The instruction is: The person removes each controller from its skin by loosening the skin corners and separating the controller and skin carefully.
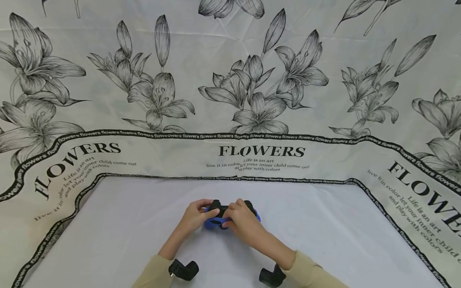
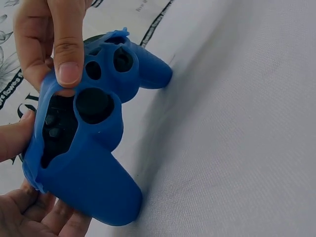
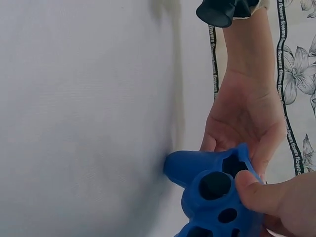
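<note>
A black game controller [image 2: 60,129] sits inside a blue silicone cover [image 2: 96,180] over the white surface. In the head view, black parts show along the controller's far edge. My left hand [image 1: 194,217] holds its left end, fingers curled beneath the grip and thumb at the side, as the left wrist view shows. My right hand [image 1: 245,222] reaches across to the middle and pinches the cover's edge, its thumb pressing by the button opening. Round openings in the cover show the thumbsticks. The right hand hides part of the controller in the head view.
A white tabletop [image 1: 309,232] lies under the hands. Behind and beside it hangs a cloth [image 1: 252,160] printed with flowers and lettering. Black wrist cameras, one on the left [image 1: 184,270] and one on the right [image 1: 272,276], are strapped near beige sleeves.
</note>
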A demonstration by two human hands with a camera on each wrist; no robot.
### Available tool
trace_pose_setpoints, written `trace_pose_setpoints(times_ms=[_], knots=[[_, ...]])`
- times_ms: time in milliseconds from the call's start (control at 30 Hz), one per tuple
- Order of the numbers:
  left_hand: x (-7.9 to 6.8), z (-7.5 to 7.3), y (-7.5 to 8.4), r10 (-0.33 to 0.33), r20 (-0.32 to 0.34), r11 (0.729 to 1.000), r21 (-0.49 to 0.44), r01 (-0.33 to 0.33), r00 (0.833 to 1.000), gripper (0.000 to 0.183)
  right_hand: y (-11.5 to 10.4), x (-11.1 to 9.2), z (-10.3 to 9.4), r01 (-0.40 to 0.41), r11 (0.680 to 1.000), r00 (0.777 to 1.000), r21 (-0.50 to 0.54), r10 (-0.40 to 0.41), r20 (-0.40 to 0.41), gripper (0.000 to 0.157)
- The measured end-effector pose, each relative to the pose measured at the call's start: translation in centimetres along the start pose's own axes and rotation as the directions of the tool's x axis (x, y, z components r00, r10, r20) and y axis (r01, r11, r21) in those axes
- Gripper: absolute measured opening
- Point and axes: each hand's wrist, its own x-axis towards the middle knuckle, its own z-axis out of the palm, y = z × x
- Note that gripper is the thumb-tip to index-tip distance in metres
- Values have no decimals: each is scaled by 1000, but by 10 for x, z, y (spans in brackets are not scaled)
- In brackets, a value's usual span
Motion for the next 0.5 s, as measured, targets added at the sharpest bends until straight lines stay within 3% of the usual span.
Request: trace_pose_setpoints(times_ms=[200,300,500], knots=[[-2,2,2,42,-12,999,12,-42,999,43,-1,-5,2,21,1000,1000,-13,-21,-17,11],[-2,3,2,80,-21,996,28,-79,997,41,-4,-7,3,60,995,998,-82,-62,-23,11],[-3,4,4,92,-54,994,55,-89,994,39,-8,-11,8,141,969,989,-205,-146,-10,11]])
